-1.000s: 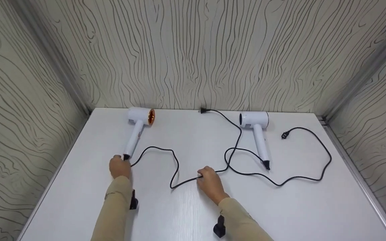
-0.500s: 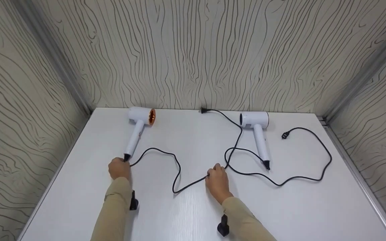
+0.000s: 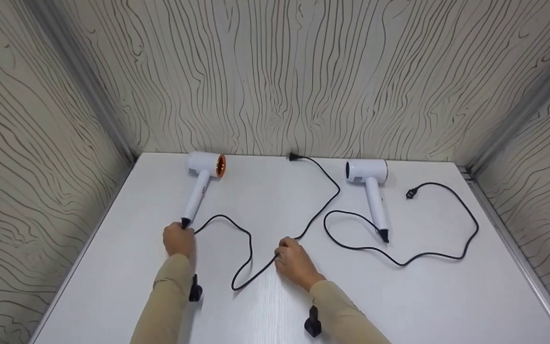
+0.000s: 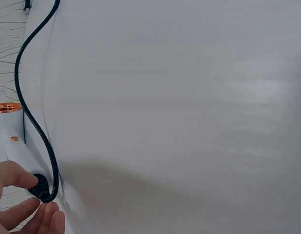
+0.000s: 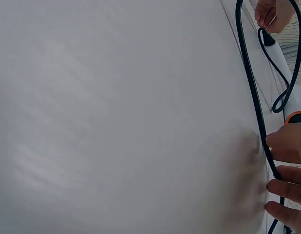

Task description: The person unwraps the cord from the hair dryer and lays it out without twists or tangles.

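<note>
On the left of the white table lies a white hair dryer with an orange-rimmed nozzle. My left hand pinches the black ribbed sleeve at the bottom of its handle between thumb and fingers. From that sleeve a black power cord runs in bends to the right. My right hand holds this cord partway along; in the right wrist view the cord passes between thumb and fingers. Beyond the hand, the cord continues to a plug at the table's back edge.
A second white hair dryer lies at the right, its black cord looping round to a plug. Patterned panels wall the table at the back and both sides. Small black devices sit at the wrists.
My right hand went right along the cord, then came back left, drawing it along. The two dryers' cords crossed before and now lie apart. My left hand has kept its hold.
</note>
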Demonstrator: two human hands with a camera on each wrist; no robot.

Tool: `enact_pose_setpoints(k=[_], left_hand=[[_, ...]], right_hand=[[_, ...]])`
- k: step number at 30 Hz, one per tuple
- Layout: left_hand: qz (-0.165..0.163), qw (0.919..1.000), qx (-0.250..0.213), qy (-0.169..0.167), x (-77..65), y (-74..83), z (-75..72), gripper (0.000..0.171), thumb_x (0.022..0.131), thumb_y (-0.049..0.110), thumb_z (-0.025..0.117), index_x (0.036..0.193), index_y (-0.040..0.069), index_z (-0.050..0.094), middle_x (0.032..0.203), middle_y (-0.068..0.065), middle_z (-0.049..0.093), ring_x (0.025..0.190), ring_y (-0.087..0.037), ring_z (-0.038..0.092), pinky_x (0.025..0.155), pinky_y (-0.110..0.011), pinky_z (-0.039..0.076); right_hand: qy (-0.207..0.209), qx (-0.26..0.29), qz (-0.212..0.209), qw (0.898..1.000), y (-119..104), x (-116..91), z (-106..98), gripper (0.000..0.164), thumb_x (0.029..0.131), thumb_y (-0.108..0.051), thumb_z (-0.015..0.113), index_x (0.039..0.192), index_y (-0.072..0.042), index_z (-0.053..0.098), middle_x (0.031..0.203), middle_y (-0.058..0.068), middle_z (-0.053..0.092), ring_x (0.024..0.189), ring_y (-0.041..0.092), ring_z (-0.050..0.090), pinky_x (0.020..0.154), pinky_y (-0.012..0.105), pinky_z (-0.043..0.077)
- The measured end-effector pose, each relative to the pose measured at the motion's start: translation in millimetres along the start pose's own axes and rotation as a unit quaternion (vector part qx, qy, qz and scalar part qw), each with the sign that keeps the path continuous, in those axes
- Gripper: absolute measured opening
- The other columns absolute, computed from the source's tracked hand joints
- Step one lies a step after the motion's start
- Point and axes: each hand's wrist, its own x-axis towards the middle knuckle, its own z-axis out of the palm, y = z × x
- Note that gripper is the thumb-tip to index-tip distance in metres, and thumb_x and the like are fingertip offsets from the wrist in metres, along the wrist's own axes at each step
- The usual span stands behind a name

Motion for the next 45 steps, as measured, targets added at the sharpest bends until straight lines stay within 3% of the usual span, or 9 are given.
enact_pose_setpoints(k=[7,11,13,17,20,23,32,40,45], left_hand=[[0.029,0.9993,0.002,-0.023,-4.8,10.8,-2.1,0.030,0.085,0.001,0.061,0.109,-0.018,0.061,0.105,-0.036,0.064,0.099,-0.046,0.063,0.088,-0.052,0.053],[0.053,0.9917,-0.002,-0.117,-12.5,22.1,-5.8,0.026,0.083,0.005,0.064,0.101,-0.014,0.066,0.098,-0.029,0.069,0.088,-0.037,0.067,0.081,-0.044,0.056],[0.064,0.9775,-0.011,-0.201,-19.6,30.7,-7.7,0.024,0.084,0.009,0.065,0.099,-0.009,0.069,0.095,-0.024,0.071,0.082,-0.028,0.067,0.076,-0.037,0.057],[0.081,0.9319,-0.014,-0.353,-40.9,50.0,-9.4,0.029,0.088,0.027,0.069,0.099,0.001,0.071,0.091,-0.012,0.072,0.078,-0.013,0.064,0.075,-0.029,0.055],[0.104,0.9080,0.009,-0.406,-57.6,59.8,-9.2,0.033,0.085,0.037,0.072,0.096,0.006,0.072,0.087,-0.006,0.071,0.077,-0.012,0.061,0.072,-0.028,0.053],[0.119,0.8970,0.033,-0.424,-70.1,64.1,-7.3,0.030,0.081,0.035,0.076,0.092,0.008,0.073,0.086,-0.003,0.070,0.077,-0.012,0.059,0.070,-0.026,0.050],[0.145,0.9085,0.067,-0.386,-76.6,56.9,-3.3,0.012,0.083,0.009,0.071,0.093,0.003,0.074,0.093,-0.009,0.072,0.080,-0.014,0.062,0.071,-0.029,0.054],[0.158,0.9489,0.078,-0.262,-64.1,39.8,1.3,0.011,0.082,-0.002,0.062,0.089,-0.005,0.070,0.088,-0.016,0.070,0.078,-0.020,0.061,0.069,-0.033,0.054],[0.125,0.9676,0.068,-0.209,-56.6,24.1,6.4,0.015,0.084,-0.001,0.058,0.092,-0.007,0.069,0.090,-0.019,0.070,0.078,-0.023,0.063,0.069,-0.035,0.054]], right_hand=[[0.012,0.002,0.009,1.000,5.2,-1.6,-2.5,0.015,0.083,-0.006,0.069,0.097,0.000,0.072,0.102,0.009,0.063,0.097,0.024,0.062,0.087,0.037,0.055],[0.032,-0.007,-0.003,0.999,8.1,-2.6,-2.3,0.014,0.083,-0.004,0.070,0.096,0.000,0.072,0.101,0.009,0.063,0.096,0.023,0.063,0.085,0.035,0.056],[0.039,-0.007,-0.002,0.999,8.6,-2.9,-2.9,0.013,0.082,-0.003,0.070,0.095,0.000,0.072,0.101,0.010,0.063,0.096,0.023,0.064,0.084,0.034,0.057],[0.045,-0.004,0.006,0.999,9.6,-3.9,-4.0,0.012,0.083,-0.003,0.070,0.095,0.000,0.072,0.101,0.009,0.062,0.095,0.022,0.064,0.083,0.032,0.057],[0.047,0.002,0.008,0.999,10.3,-4.6,-4.5,0.012,0.083,-0.003,0.070,0.094,0.000,0.072,0.101,0.009,0.061,0.093,0.022,0.064,0.082,0.032,0.057],[0.044,0.012,0.018,0.999,10.2,-4.9,-5.7,0.013,0.083,-0.003,0.070,0.095,0.000,0.072,0.101,0.009,0.060,0.093,0.022,0.064,0.082,0.033,0.057],[0.048,0.014,0.027,0.998,13.0,-7.4,-5.9,0.014,0.083,-0.003,0.069,0.097,0.001,0.071,0.103,0.010,0.059,0.093,0.022,0.065,0.082,0.033,0.057],[0.047,0.010,0.052,0.997,14.6,-7.8,-7.3,0.022,0.082,-0.006,0.071,0.102,0.002,0.069,0.108,0.013,0.058,0.101,0.027,0.064,0.088,0.037,0.056],[0.046,0.007,0.042,0.998,13.1,-9.2,-8.4,0.026,0.083,-0.008,0.071,0.107,0.001,0.069,0.114,0.014,0.058,0.106,0.028,0.063,0.092,0.037,0.055]])
